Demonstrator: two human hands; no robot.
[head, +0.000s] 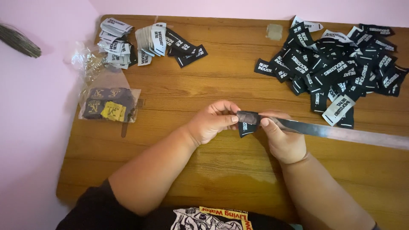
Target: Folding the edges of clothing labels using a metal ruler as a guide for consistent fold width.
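Observation:
My left hand [211, 121] and my right hand [283, 138] meet over the middle of a wooden table [204, 166]. Between their fingertips is a small black fabric label [247, 122] with white lettering, folded over the end of a long flat metal strip [341, 133]. The strip runs from the label to the right edge of the view. My left thumb presses the label from the left; my right thumb and fingers hold it against the strip from the right.
A large loose heap of black labels [341, 68] lies at the back right. Stacks of black and white labels [145, 42] sit at the back left. A clear plastic bag [108, 104] with dark and yellow tags lies at the left edge. Pink wall surrounds the table.

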